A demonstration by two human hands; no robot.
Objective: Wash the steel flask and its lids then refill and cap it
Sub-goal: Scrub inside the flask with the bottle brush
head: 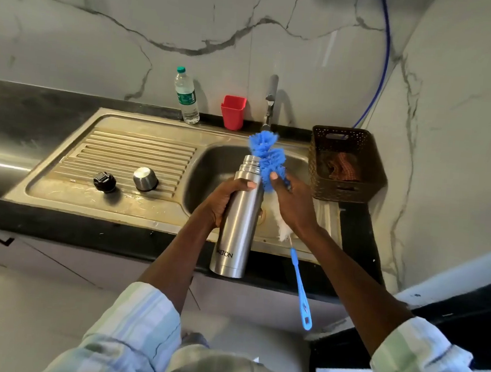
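Our left hand (pixel 227 197) wraps steel flask (pixel 239 218), mouth open, tilted over sink (pixel 210 165) front rim. Our right hand (pixel 289 200) grips bottle brush (pixel 270 161) around bristles, blue tuft beside flask mouth, handle hanging past counter (pixel 36 114) front edge. Black inner lid (pixel 104 181) and steel cap (pixel 145 179) sit apart on drainboard. Water bottle (pixel 187 96), red cup (pixel 233 112) along counter back edge; brown basket (pixel 345 165) at right end.
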